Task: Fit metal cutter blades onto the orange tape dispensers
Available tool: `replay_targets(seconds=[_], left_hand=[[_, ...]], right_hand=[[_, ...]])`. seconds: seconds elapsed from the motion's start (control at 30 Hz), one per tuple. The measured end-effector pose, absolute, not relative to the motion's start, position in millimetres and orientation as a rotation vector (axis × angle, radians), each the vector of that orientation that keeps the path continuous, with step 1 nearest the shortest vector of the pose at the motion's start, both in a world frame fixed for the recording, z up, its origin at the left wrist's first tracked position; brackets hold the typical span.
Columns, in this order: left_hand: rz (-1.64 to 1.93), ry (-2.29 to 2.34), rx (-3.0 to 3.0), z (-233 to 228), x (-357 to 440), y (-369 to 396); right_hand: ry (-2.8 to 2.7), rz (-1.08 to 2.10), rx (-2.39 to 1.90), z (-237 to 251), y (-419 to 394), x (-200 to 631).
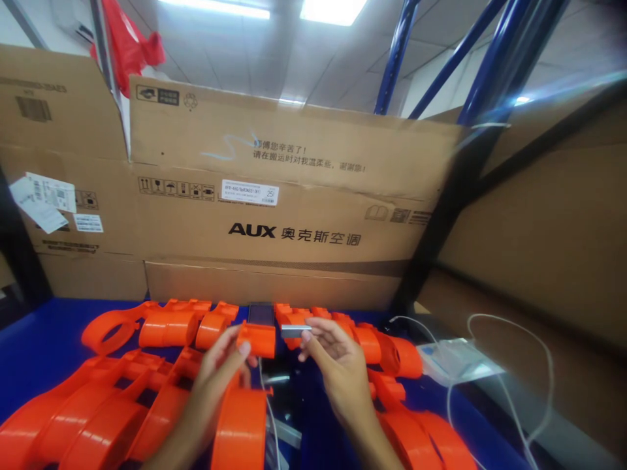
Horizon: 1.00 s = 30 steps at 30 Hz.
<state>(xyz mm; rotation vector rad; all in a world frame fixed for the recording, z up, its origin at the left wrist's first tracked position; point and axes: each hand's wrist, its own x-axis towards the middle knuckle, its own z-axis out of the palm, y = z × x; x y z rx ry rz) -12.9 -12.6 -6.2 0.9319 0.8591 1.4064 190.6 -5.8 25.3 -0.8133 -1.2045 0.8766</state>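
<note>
My left hand (221, 367) is closed around an orange plastic piece (260, 341), gripping it between thumb and fingers with its squared end facing right. A wide orange band (240, 427) hangs or lies just below; I cannot tell whether it belongs to the same piece. Between the thumb and fingers of my right hand (340, 359) is a small grey metallic bar (292, 331), held level. The bar's left end points at the orange piece, with a narrow gap between them. My left fingers are partly hidden behind the orange piece.
Rows of orange plastic rings (169, 328) lie on the blue surface (29, 333) on both sides of my hands. White cables run beside a clear plastic bag (460, 359) at the right. A cardboard wall (196, 238) stands behind, next to a dark rack post (435, 222).
</note>
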Motion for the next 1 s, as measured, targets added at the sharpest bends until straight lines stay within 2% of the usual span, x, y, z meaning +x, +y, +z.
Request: replay_targets(seconds=[0.5, 0.87, 1.0], left_hand=[[1.131, 0.818, 1.182, -1, 9, -43], [1.200, 0.924, 0.952, -9, 4, -31], [1.335, 0.926, 0.915, -2, 4, -33]], right_hand=[[-1.159, 0.908, -0.787, 24, -7, 194], [-1.232, 1.044, -0.823, 24, -7, 190], [-1.226, 1.043, -0.842, 28, -11, 188]])
